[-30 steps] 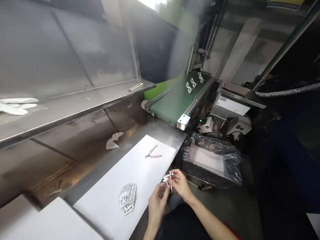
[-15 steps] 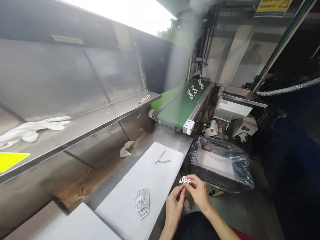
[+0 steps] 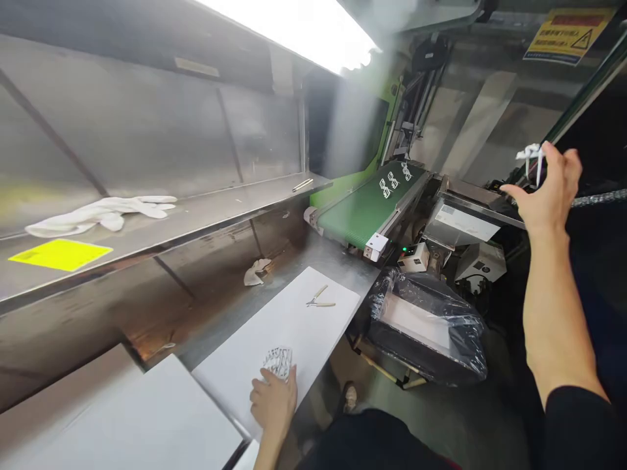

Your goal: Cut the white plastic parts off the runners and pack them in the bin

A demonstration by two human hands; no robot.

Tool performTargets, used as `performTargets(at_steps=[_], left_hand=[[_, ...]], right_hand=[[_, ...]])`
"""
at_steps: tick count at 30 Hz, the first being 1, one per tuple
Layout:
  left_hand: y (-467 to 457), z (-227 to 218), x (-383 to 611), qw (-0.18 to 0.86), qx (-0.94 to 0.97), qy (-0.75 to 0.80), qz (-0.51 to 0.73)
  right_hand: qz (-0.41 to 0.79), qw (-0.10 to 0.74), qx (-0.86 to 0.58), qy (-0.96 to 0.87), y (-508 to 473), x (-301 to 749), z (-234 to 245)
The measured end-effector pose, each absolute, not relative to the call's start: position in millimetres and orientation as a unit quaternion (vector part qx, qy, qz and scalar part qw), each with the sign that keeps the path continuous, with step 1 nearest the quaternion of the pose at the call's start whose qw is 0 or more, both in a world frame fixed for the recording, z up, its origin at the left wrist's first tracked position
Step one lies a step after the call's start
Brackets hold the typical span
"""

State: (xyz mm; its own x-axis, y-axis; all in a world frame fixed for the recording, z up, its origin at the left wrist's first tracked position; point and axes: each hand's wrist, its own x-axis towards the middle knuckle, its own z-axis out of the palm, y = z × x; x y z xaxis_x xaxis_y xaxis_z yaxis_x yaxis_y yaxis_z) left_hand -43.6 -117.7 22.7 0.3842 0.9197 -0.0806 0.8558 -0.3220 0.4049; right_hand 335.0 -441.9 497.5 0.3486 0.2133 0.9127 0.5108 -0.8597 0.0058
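My right hand (image 3: 548, 186) is raised far out to the right, its fingers pinching a small white plastic piece (image 3: 531, 156) in the air above the machine. My left hand (image 3: 274, 399) rests on the white sheet (image 3: 289, 326) at the near edge, fingers curled on a pile of white plastic parts (image 3: 278, 360). Small cutting pliers (image 3: 319, 301) lie farther up the same sheet, untouched. More white parts (image 3: 392, 181) ride on the green conveyor belt (image 3: 362, 209).
A black bin lined with clear plastic (image 3: 426, 320) stands below the conveyor end. White gloves (image 3: 102, 212) and a yellow sheet (image 3: 59, 253) lie on the steel shelf at left. A crumpled white rag (image 3: 255, 271) sits on the bench. Machine boxes (image 3: 460, 225) and a hose are at right.
Both hands held a white piece together near my lap. Now my right hand has swung up and right with a piece, and my left hand has dropped onto the parts pile.
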Motion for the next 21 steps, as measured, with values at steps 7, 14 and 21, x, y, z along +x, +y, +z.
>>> performTargets(at_steps=[7, 14, 21], left_hand=[[-132.3, 47.1, -21.9, 0.253, 0.758, 0.600, 0.043], [-91.5, 25.6, -8.8, 0.320, 0.675, 0.664, 0.013], [-67.3, 36.5, -4.4, 0.381, 0.606, 0.698, 0.017]], right_hand=[[-0.300, 0.227, -0.880, -0.289, -401.1, 308.9, 311.1], [0.130, 0.234, -0.850, -0.453, -354.9, 179.7, 68.2], [0.314, 0.274, -0.761, -0.497, -327.5, 158.2, -21.7]])
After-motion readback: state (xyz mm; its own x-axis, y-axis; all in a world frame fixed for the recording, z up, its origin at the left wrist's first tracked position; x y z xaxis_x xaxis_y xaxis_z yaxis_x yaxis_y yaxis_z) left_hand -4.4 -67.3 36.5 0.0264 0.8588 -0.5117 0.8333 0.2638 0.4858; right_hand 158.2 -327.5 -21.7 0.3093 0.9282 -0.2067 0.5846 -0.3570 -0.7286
